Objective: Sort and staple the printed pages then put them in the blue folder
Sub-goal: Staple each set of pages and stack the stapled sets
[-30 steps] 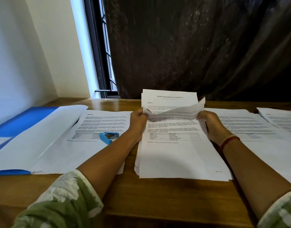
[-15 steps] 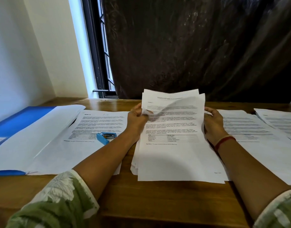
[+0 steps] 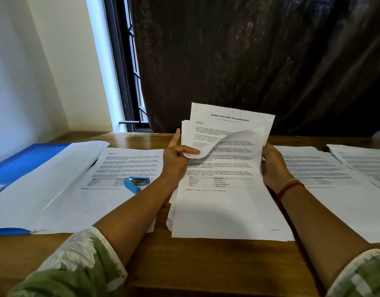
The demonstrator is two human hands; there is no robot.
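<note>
A stack of printed pages (image 3: 223, 206) lies in front of me on the wooden table, its far end lifted. My left hand (image 3: 176, 159) pinches the curled top-left corner of the top sheet between thumb and fingers. My right hand (image 3: 272, 168) grips the stack's right edge. Behind the bent sheet stands a page headed "Sample Internship Documentation" (image 3: 229, 118). A small blue stapler (image 3: 135, 183) rests on another printed page (image 3: 120, 168) to the left. The blue folder (image 3: 21, 161) lies open at the far left, with white sheets (image 3: 45, 183) on it.
More printed pages (image 3: 326, 174) are spread to the right, with another pile (image 3: 364, 163) at the far right edge. A dark curtain (image 3: 249, 61) hangs behind the table, and a window frame (image 3: 124, 82) and white wall stand at the left. Bare wood (image 3: 206, 264) runs along the front edge.
The far end of the stack has risen higher. The top sheet's corner now curls down further under my left thumb, and the title page behind it shows more fully.
</note>
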